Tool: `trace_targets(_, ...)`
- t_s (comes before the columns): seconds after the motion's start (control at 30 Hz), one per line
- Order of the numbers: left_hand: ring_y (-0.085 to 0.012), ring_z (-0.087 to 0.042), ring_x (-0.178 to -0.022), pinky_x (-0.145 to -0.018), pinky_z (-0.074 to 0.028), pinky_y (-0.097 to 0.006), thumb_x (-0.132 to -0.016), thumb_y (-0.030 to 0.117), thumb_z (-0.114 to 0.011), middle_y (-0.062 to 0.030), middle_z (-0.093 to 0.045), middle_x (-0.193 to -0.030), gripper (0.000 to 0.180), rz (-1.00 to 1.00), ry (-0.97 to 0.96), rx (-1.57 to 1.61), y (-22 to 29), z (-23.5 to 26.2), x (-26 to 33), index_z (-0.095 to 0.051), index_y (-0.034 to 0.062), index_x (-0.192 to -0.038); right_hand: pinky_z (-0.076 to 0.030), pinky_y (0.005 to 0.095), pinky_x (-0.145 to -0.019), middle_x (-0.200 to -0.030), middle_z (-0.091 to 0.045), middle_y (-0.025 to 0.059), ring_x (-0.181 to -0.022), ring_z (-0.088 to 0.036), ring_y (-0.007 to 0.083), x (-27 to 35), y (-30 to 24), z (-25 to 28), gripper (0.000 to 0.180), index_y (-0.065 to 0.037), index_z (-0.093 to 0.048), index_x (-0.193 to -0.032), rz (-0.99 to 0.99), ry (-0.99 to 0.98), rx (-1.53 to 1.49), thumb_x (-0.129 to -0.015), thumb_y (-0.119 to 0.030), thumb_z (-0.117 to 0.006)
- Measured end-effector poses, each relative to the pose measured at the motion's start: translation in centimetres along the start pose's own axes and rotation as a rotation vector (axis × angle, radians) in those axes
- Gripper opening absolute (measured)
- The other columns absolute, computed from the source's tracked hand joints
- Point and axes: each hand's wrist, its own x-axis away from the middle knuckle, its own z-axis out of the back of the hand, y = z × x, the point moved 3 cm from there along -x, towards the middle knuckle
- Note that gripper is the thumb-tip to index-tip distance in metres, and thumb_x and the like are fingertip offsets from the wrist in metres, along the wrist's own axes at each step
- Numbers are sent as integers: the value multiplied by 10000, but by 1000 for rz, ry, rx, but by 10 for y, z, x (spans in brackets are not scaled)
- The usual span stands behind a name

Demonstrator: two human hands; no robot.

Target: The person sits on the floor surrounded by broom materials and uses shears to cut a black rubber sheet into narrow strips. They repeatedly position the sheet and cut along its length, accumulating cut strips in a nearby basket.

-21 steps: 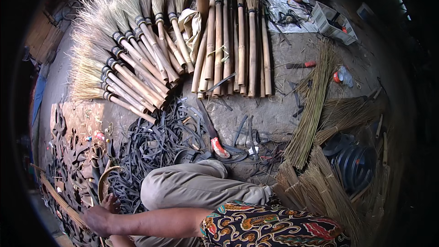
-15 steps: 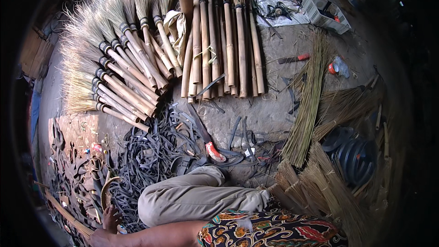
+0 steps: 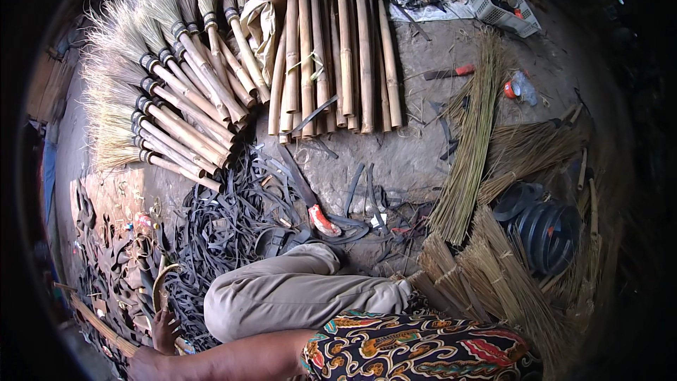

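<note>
My right forearm stretches from the patterned sleeve toward the lower left. At its end, my right hand (image 3: 143,363) is closed round one end of a long tan straw bundle (image 3: 102,328), its fingers mostly hidden. Just above that wrist is my left hand (image 3: 165,329), dark and in shadow, its fingers curled; what they hold is hidden. Its forearm is out of sight behind the right one. A curved tan strip (image 3: 159,283) rises next to these fingers, and I cannot tell if they touch it. Dark flat scraps (image 3: 113,268) lie beyond both hands.
Black rubber strips (image 3: 218,240) are heaped beside my bent leg. A knife with a red-and-white handle (image 3: 323,220) lies past the knee. Bamboo-handled brooms (image 3: 190,137) fan out behind. Straw bundles (image 3: 469,148) and a dark ribbed plastic jug (image 3: 546,233) are at the right.
The whole view has shifted, so everything sits slightly higher and further left. Both hands keep nearly the same place and pose beside the straw bundle.
</note>
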Motion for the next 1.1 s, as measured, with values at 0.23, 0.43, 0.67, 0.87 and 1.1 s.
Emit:
trace_targets(0.23, -265, -660, -1052, -811, -546, -449, -985, 546, -661, -102, -621, -1326, 649, 16, 106, -14, 12, -12, 21, -489, 130, -1454, -595, 445, -721, -811, -740, 216, -779, -752, 350, 15, -9, 13, 170, -60, -784, -747, -49, -10, 163, -714, -205, -702)
trace_targets(0.43, -344, -614, -1215, -908, -493, -547, -973, 544, -687, -107, -565, -1478, 705, 34, 59, 40, 4, -12, 11, -446, 171, -1522, -383, 855, -940, -1023, -758, 266, -957, -696, 588, 46, -12, 56, 307, 9, -772, -1116, -413, -208, 583, -930, -152, -588)
trace_targets(0.67, -317, -649, -1129, -887, -518, -489, -958, 548, -689, -113, -627, -1374, 641, -105, 109, -161, 33, -45, 39, -540, 157, -1443, -561, 521, -844, -967, -721, 267, -948, -709, 433, 70, -16, 119, 346, 22, -688, -1014, 46, -125, 104, -983, -321, -649)
trace_targets(0.87, -294, -679, -1056, -869, -540, -439, -944, 552, -691, -118, -681, -1285, 598, -139, 170, -334, 69, -67, 58, -620, 144, -1376, -561, 371, -809, -979, -745, 177, -873, -720, 252, 69, -61, 133, 331, 27, -699, -1165, 99, -248, -172, -1022, -269, -663)
trace_targets(1.1, -267, -714, -970, -848, -565, -382, -929, 557, -694, -123, -743, -1182, 565, -103, 265, -379, 47, -51, 101, -714, 129, -1297, -582, 329, -738, -1006, -698, 186, -846, -682, 210, 123, -120, 191, 426, 91, -573, -1317, 441, -154, -827, -1043, -229, -639)
